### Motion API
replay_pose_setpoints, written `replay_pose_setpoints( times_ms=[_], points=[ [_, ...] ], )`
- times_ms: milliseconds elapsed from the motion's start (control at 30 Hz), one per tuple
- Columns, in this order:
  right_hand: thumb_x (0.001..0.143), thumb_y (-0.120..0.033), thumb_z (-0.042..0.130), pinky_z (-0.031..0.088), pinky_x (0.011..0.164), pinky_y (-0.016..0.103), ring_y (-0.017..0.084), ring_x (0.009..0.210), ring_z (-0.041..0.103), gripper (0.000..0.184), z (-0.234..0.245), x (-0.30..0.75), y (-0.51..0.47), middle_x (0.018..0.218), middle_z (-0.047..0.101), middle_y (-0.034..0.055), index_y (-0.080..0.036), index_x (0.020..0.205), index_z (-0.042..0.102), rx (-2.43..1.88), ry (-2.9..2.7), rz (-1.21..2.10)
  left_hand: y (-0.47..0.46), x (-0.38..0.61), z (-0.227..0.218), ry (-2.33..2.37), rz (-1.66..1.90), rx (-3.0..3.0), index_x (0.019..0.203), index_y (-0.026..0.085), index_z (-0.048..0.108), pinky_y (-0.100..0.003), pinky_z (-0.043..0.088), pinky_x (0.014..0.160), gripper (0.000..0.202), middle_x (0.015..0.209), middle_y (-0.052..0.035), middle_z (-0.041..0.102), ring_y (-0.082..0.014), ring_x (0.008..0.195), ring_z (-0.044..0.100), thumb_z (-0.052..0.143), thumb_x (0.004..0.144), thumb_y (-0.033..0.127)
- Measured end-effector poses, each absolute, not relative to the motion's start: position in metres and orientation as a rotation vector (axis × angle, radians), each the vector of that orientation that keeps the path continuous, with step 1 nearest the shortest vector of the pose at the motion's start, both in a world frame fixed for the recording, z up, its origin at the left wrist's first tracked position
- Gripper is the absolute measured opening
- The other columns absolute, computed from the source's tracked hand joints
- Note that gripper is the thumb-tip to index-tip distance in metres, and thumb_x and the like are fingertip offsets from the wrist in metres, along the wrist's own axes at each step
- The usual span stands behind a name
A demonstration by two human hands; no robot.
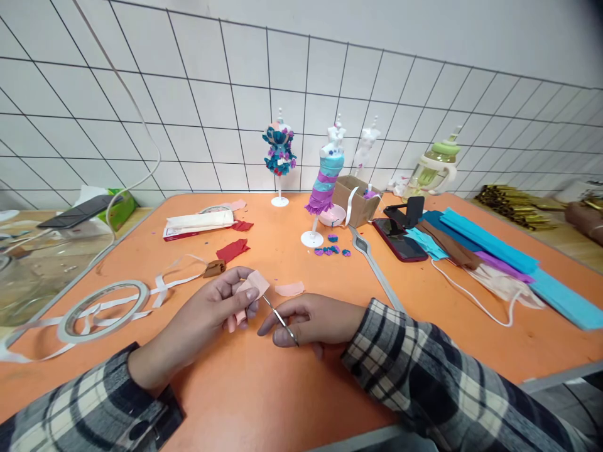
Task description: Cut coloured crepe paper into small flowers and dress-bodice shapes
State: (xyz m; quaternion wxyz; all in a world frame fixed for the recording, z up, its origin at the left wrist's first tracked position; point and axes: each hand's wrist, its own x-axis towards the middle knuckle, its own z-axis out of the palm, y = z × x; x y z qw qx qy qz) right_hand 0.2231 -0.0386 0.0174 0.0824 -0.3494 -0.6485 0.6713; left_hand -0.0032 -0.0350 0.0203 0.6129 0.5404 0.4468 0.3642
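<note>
My left hand pinches a small piece of pink crepe paper just above the orange table. My right hand is closed round small silver scissors, whose blades point up-left at the lower edge of the pink piece. A loose pink scrap lies on the table just beyond the two hands. Red paper scraps and a small brown roll lie farther back on the left.
Three small mannequins stand at the back, two dressed in crepe paper. Near them are a cardboard box, a phone and folded crepe sheets on the right. A tape roll with loose strips lies at the left.
</note>
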Motion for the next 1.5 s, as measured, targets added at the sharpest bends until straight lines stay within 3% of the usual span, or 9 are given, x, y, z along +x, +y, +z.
replay_pose_setpoints(
  times_ms=[233, 400, 533, 700, 867, 1067, 1200, 1333, 1500],
  points=[
    [0.078, -0.059, 0.070, 0.039, 0.042, 0.014, 0.004, 0.053, 0.040, 0.053, 0.0203, 0.2208, -0.0380, 0.073, 0.049, -0.0039, -0.021, 0.115, 0.069, -1.038, -1.987, 1.903, -0.0371, -0.0023, 0.0196, 0.965, 0.768, 1.299, 0.100, 0.020, 0.056, -0.012, 0.032, 0.041, 0.039, 0.057, 0.0057, 0.059, -0.0067, 0.047, 0.049, 0.078, 0.079, 0.044],
    [0.076, -0.063, 0.070, 0.037, 0.041, 0.013, 0.005, 0.054, 0.039, 0.060, 0.0206, 0.2197, -0.0392, 0.070, 0.045, -0.0040, -0.020, 0.118, 0.069, -0.997, -1.957, 1.933, -0.0388, -0.0026, 0.0207, 0.930, 0.792, 1.238, 0.135, 0.024, 0.048, -0.015, 0.035, 0.043, 0.062, 0.057, 0.0058, 0.060, -0.0091, 0.048, 0.051, 0.076, 0.082, 0.039],
    [0.076, -0.063, 0.070, 0.037, 0.042, 0.012, 0.005, 0.058, 0.040, 0.062, 0.0199, 0.2205, -0.0398, 0.073, 0.045, -0.0030, -0.020, 0.120, 0.069, -0.889, -1.883, 2.032, -0.0382, -0.0034, 0.0189, 0.902, 0.768, 1.167, 0.110, 0.018, 0.068, -0.016, 0.032, 0.042, 0.043, 0.060, 0.0027, 0.058, -0.0074, 0.047, 0.048, 0.080, 0.076, 0.042],
    [0.080, -0.054, 0.071, 0.038, 0.044, 0.010, 0.006, 0.062, 0.043, 0.053, 0.0160, 0.2228, -0.0382, 0.074, 0.041, -0.0030, -0.021, 0.121, 0.069, -0.765, -1.830, 2.137, -0.0367, -0.0028, 0.0197, 0.928, 0.771, 1.218, 0.079, 0.017, 0.068, -0.015, 0.028, 0.042, 0.033, 0.055, 0.0027, 0.055, -0.0065, 0.046, 0.043, 0.082, 0.072, 0.046],
    [0.081, -0.054, 0.070, 0.039, 0.046, 0.010, 0.008, 0.068, 0.046, 0.055, 0.0138, 0.2244, -0.0373, 0.077, 0.044, -0.0017, -0.019, 0.123, 0.067, -0.755, -1.829, 2.244, -0.0383, -0.0041, 0.0228, 0.936, 0.735, 1.351, 0.079, 0.018, 0.067, -0.016, 0.029, 0.042, 0.031, 0.057, 0.0009, 0.058, -0.0097, 0.050, 0.047, 0.078, 0.076, 0.046],
    [0.082, -0.050, 0.070, 0.040, 0.046, 0.010, 0.006, 0.066, 0.045, 0.051, 0.0148, 0.2245, -0.0372, 0.077, 0.046, -0.0015, -0.018, 0.122, 0.068, -0.768, -1.818, 2.250, -0.0397, -0.0081, 0.0244, 0.845, 0.702, 1.325, 0.102, 0.023, 0.070, -0.017, 0.035, 0.047, 0.030, 0.073, -0.0016, 0.063, -0.0125, 0.061, 0.053, 0.078, 0.077, 0.037],
    [0.081, -0.051, 0.072, 0.041, 0.047, 0.010, 0.007, 0.067, 0.046, 0.052, 0.0124, 0.2251, -0.0364, 0.077, 0.047, -0.0012, -0.018, 0.121, 0.068, -0.727, -1.772, 2.247, -0.0373, -0.0081, 0.0208, 0.901, 0.711, 1.335, 0.088, 0.019, 0.071, -0.018, 0.032, 0.046, 0.025, 0.067, -0.0012, 0.060, -0.0110, 0.054, 0.048, 0.077, 0.078, 0.042],
    [0.079, -0.053, 0.072, 0.042, 0.046, 0.011, 0.008, 0.068, 0.046, 0.054, 0.0117, 0.2257, -0.0356, 0.080, 0.048, -0.0001, -0.018, 0.121, 0.069, -0.614, -1.728, 2.307, -0.0369, -0.0056, 0.0207, 0.951, 0.757, 1.342, 0.072, 0.017, 0.070, -0.020, 0.035, 0.048, 0.035, 0.060, -0.0014, 0.060, -0.0117, 0.053, 0.048, 0.079, 0.074, 0.051],
    [0.077, -0.054, 0.075, 0.045, 0.046, 0.013, 0.006, 0.064, 0.043, 0.058, 0.0121, 0.2257, -0.0348, 0.082, 0.049, -0.0001, -0.017, 0.121, 0.068, -0.554, -1.676, 2.380, -0.0376, -0.0066, 0.0215, 0.943, 0.701, 1.323, 0.078, 0.018, 0.071, -0.020, 0.037, 0.048, 0.037, 0.063, -0.0028, 0.065, -0.0127, 0.053, 0.054, 0.080, 0.071, 0.054]
  ],
)
